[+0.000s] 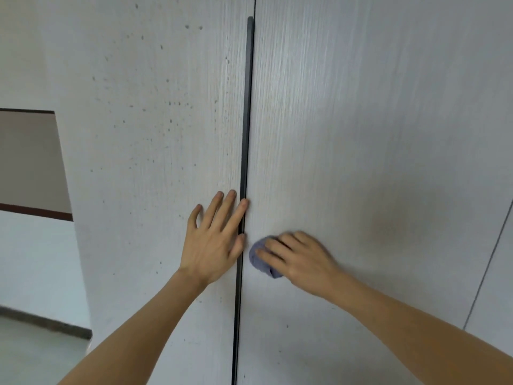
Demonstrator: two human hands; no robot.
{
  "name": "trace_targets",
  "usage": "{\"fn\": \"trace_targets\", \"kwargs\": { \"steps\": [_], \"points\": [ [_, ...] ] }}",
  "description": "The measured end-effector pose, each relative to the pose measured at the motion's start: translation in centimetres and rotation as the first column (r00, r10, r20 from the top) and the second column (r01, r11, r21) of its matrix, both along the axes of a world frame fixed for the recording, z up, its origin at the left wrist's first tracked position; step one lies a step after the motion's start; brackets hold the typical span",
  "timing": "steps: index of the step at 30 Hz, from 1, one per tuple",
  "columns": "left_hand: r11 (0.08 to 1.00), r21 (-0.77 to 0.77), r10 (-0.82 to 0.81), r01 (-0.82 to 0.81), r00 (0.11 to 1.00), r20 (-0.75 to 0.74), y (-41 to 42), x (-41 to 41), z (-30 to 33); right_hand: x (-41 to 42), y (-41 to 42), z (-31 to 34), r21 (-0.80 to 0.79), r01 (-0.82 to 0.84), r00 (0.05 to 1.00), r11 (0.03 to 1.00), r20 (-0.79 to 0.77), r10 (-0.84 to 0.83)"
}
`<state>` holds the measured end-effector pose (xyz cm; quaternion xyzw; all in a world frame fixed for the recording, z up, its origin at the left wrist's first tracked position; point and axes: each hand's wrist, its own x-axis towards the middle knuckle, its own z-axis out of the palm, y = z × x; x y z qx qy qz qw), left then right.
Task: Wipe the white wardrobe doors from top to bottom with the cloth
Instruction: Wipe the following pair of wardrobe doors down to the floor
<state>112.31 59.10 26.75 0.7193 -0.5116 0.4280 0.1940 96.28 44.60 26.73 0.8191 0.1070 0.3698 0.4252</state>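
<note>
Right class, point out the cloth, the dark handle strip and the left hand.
cloth (256, 261), head view, bare blue part left of the fingers.
handle strip (248, 112), head view, middle of its dark length.
left hand (213, 245), head view, back of the hand.

two wardrobe doors meet at a long handle strip (244, 162), the left door (155, 134) beside the right door (361, 120). the left hand (215, 240) lies flat on the left door, fingertips touching the strip. just right of the strip, the right hand (298, 258) presses a cloth (259, 262) against the right door.
</note>
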Motion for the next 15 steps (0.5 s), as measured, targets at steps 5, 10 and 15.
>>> {"fn": "trace_targets", "kwargs": {
  "steps": [5, 10, 15],
  "points": [
    [1.0, -0.03, -0.002, 0.002, 1.0, 0.022, -0.1, 0.5, -0.1, 2.2, 0.8, 8.7, 0.201, -0.076, 0.94, 0.977, 0.342, 0.002],
    [0.999, -0.045, 0.001, -0.001, 1.0, 0.014, -0.1, 0.8, -1.2, 3.5, 1.3, 7.9, 0.305, -0.106, 0.857, 0.947, 0.511, -0.069],
    [1.0, -0.022, 0.015, -0.015, 1.0, 0.0, 0.5, 1.4, -2.3, 2.2, 1.6, -5.1, 0.251, -0.043, 0.97, 0.967, 0.243, -0.02]
  ]
}}
